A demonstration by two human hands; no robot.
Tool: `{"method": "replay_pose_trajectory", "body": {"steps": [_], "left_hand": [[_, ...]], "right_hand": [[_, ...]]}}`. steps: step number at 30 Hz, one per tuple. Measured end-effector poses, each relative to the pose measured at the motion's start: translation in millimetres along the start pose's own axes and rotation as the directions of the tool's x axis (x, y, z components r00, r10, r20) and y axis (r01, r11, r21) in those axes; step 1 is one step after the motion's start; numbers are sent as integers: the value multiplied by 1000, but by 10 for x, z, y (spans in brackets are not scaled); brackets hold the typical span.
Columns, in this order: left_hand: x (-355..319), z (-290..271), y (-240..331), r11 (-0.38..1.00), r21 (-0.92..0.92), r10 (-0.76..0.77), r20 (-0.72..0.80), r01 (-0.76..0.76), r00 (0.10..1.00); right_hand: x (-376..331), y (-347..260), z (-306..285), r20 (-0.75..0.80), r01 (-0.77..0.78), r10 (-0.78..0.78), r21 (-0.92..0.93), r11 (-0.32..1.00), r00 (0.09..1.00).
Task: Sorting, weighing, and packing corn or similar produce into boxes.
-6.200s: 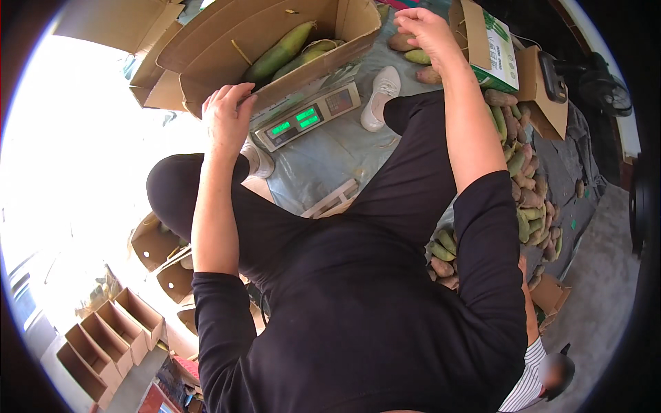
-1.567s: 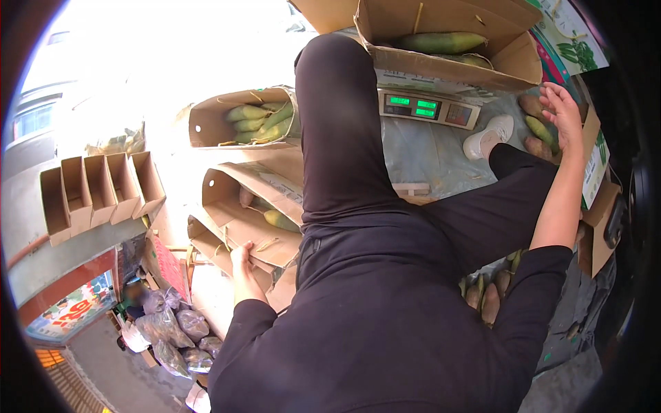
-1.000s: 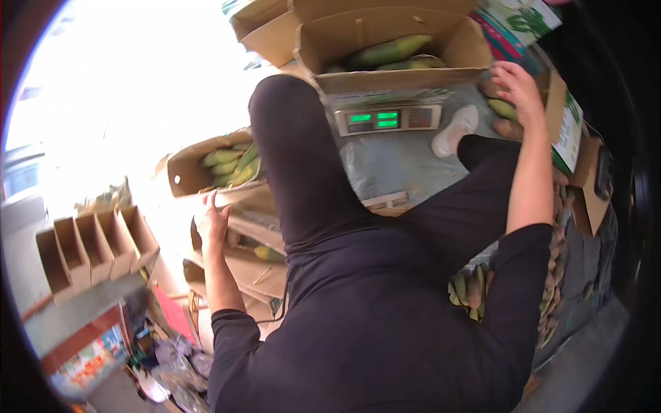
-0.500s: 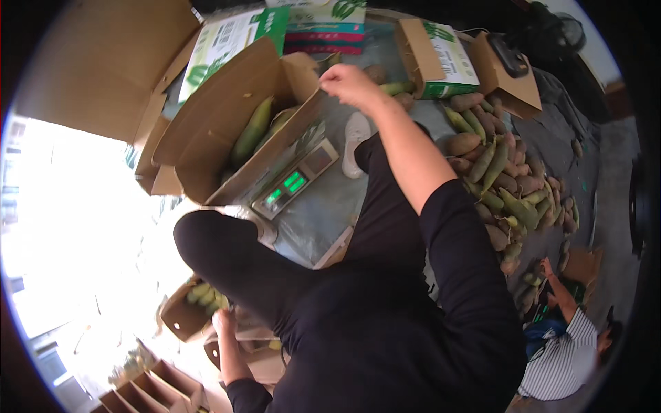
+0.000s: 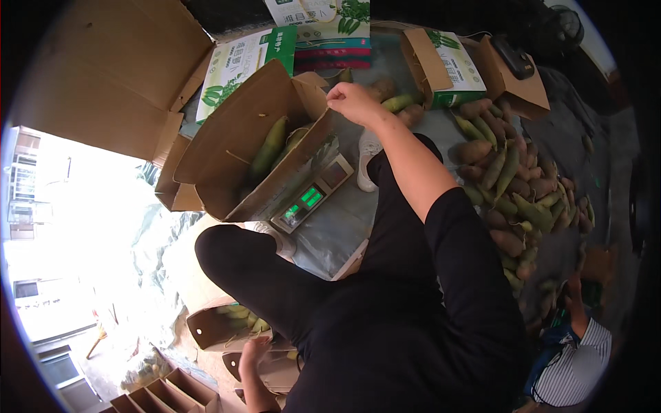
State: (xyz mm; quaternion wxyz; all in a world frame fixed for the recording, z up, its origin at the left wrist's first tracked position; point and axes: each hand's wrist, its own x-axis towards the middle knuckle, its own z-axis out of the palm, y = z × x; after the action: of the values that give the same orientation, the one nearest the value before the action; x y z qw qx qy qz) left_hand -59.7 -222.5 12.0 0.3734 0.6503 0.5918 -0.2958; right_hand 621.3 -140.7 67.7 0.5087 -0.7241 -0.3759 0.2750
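My right hand (image 5: 354, 103) is closed in a pinch at the right corner of a large open cardboard box (image 5: 206, 148); its fingertips appear to be on the cardboard edge. Inside this box lie a long green radish (image 5: 268, 148) and a second one (image 5: 290, 146) beside it. The box rests on a scale whose lit green display (image 5: 303, 204) shows along its near side. Lower left, my left hand (image 5: 255, 352) hangs with curled fingers beside a small carton (image 5: 210, 330) of green radishes. Anything inside those fingers is hidden.
To the right spreads a heap of green and brownish radishes (image 5: 506, 165). Printed white-and-green cartons (image 5: 451, 69) stand at the back. A black fan (image 5: 561, 27) is at the far right. Another person in a striped shirt (image 5: 575, 358) works at the lower right. Cardboard dividers (image 5: 165, 396) lie lower left.
The whole view has shifted, so things appear further right and lower. My right hand keeps its place at the box corner. The left hand has dropped slightly beside the small carton.
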Motion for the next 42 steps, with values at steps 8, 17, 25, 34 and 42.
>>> {"method": "replay_pose_trajectory", "body": {"steps": [8,17,25,34,42], "left_hand": [[-147,-1743,820,936,-63,180,-760,-347,624],[629,-2692,2458,861,-236,316,-447,-451,837],[1096,-2776,2886,923,-13,365,-282,-384,887],[1609,-2619,2703,879,-56,439,-294,-474,849],[1926,-2480,2519,873,-138,383,-398,-467,834]], "right_hand": [[-57,-53,2,-52,54,-63,-160,986,997],[-299,-363,7,19,129,-131,89,988,991],[50,-789,-176,54,230,-224,-264,937,973],[811,-218,121,102,101,-45,-664,741,994],[1101,0,400,162,161,-41,-856,491,986]]}}
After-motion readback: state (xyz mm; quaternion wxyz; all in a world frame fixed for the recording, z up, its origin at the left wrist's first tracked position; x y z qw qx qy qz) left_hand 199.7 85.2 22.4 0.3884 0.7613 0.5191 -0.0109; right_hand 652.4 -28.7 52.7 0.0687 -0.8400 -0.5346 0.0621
